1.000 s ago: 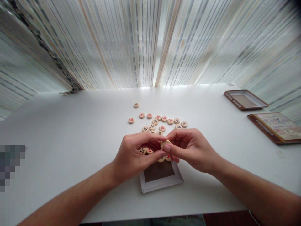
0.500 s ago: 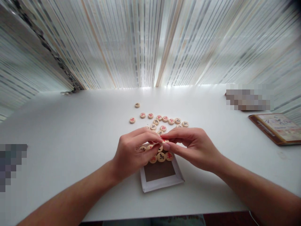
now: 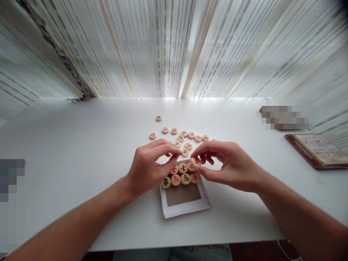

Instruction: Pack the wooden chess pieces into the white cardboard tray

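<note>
My right hand (image 3: 227,165) pinches a round wooden Chinese chess piece (image 3: 195,162) with a red character between thumb and forefinger, tilted over the top right of a shallow white box (image 3: 187,207). Loosely curled, my left hand (image 3: 152,163) hovers over the box's upper left, thumb and forefinger tips slightly apart and nothing visible in them. Pieces with red and black characters lie in rows inside the box, among them a black-lettered piece (image 3: 185,178) and a red-lettered piece (image 3: 175,179). My left fingers hide some of the upper row.
More loose pieces lie scattered on the white table (image 3: 81,145) beyond the box, including a red-marked piece (image 3: 152,135) and a far black-marked piece (image 3: 158,118). To the right lies a flat brown-edged box (image 3: 317,150). A striped curtain (image 3: 168,47) hangs behind the table.
My hands have drawn apart. The piece that was between both hands' fingertips is now in my right hand alone, slightly to the right. More pieces in the box show.
</note>
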`<state>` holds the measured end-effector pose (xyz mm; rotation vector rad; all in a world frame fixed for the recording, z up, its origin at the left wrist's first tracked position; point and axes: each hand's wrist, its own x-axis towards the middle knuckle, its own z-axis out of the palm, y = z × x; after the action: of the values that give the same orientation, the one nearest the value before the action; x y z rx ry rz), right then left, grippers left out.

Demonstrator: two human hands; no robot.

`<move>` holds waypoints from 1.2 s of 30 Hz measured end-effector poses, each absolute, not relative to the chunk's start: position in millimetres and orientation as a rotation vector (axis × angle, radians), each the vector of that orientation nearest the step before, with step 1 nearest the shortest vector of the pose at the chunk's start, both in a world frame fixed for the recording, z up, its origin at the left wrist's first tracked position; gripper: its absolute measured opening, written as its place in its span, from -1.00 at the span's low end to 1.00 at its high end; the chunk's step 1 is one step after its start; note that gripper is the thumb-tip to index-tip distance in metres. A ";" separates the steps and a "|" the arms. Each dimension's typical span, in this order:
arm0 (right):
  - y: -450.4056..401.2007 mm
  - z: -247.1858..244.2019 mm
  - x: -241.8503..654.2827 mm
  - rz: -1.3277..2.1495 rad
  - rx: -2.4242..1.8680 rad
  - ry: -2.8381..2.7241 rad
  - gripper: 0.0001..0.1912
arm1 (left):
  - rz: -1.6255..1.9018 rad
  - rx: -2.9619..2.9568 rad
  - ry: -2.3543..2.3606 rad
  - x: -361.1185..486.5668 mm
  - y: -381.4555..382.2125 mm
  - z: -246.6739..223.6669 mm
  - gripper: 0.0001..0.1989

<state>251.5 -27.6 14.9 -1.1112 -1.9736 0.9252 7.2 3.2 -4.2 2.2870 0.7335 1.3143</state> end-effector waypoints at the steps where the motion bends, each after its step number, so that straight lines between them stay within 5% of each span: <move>1: -27.3 16.5 252.5 0.906 -1.111 -2.012 -0.88 | 1.316 2.283 0.739 6.9 3.9 -4.5 -0.84; 15: -35.6 19.3 255.0 0.796 -1.045 -2.488 -0.79 | 1.369 2.288 0.706 7.9 5.8 -10.1 -0.83; 36: -31.4 18.7 255.9 0.747 -0.973 -2.394 -0.88 | 1.375 2.307 0.867 -0.9 18.1 -8.7 -0.86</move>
<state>255.9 -31.4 18.7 -0.9735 -2.3937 0.7472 -0.9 18.1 -8.7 2.3072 0.8667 1.3749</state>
